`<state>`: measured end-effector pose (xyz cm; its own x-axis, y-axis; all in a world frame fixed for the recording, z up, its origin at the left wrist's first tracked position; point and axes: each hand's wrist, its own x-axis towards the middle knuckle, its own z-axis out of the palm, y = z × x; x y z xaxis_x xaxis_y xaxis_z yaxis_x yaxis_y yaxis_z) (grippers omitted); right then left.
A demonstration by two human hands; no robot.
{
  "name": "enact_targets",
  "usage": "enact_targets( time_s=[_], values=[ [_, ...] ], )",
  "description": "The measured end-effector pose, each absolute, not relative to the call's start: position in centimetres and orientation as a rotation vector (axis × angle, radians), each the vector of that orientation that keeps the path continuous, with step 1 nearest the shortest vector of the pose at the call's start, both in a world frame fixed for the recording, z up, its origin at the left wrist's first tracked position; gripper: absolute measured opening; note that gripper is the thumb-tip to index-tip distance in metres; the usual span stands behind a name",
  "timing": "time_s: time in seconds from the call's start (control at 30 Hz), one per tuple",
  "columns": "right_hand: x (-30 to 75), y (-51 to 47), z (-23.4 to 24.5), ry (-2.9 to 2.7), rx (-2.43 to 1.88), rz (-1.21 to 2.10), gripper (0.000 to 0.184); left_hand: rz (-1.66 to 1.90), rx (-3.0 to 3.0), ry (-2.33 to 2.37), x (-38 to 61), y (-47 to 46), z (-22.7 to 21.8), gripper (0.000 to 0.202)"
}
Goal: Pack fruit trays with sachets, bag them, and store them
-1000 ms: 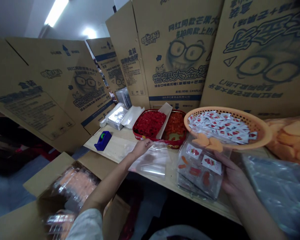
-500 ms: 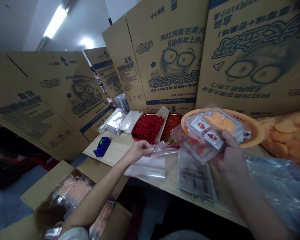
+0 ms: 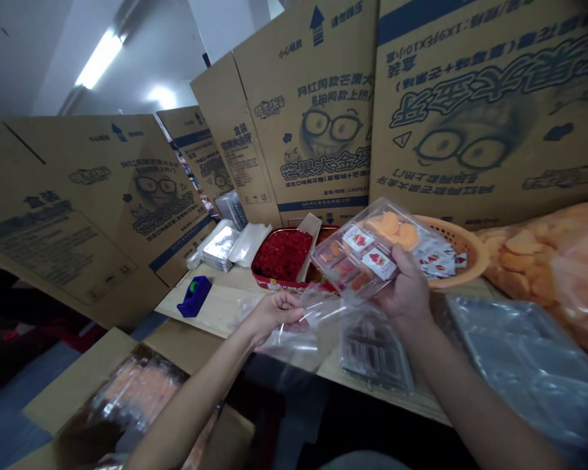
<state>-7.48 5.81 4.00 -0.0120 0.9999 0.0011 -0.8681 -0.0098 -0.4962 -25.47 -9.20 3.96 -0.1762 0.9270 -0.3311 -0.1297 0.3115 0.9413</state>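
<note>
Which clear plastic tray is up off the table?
The tray with orange pieces, gripped in the right hand; the other tray lies on the table.

The right hand [image 3: 406, 287] hides a corner of the clear tray [image 3: 357, 251]; the open carton [image 3: 78, 385] runs off the bottom edge, its contents blurred.

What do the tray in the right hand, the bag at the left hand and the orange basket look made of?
The tray in the right hand looks like thin, clear, glossy plastic: its contents show through and it catches highlights. The bag at the left hand seems to be thin, clear plastic film, shiny and creased. The orange basket is probably moulded plastic, with a smooth rim and a perforated wall.
</note>
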Motion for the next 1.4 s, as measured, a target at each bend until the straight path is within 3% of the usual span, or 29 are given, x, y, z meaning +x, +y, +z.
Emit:
enact_targets(
  time_s=[0.43, 0.7, 1.4],
  values=[
    [-7.5, 4.2, 3.7, -0.519, -0.370, 1.595, 0.026, 1.266, 0.682, 1.429, -24.4, -8.9, 3.4, 0.049],
    [-6.3, 4.8, 2.5, -0.489, -0.500, 1.743, 0.015, 1.359, 0.666, 1.428, -25.3, -9.3, 2.9, 0.046],
    [-5.7, 4.7, 2.4, -0.557, -0.488, 1.800, 0.017, 1.417, 0.670, 1.459, -25.6, -9.5, 2.8, 0.042]
  ],
)
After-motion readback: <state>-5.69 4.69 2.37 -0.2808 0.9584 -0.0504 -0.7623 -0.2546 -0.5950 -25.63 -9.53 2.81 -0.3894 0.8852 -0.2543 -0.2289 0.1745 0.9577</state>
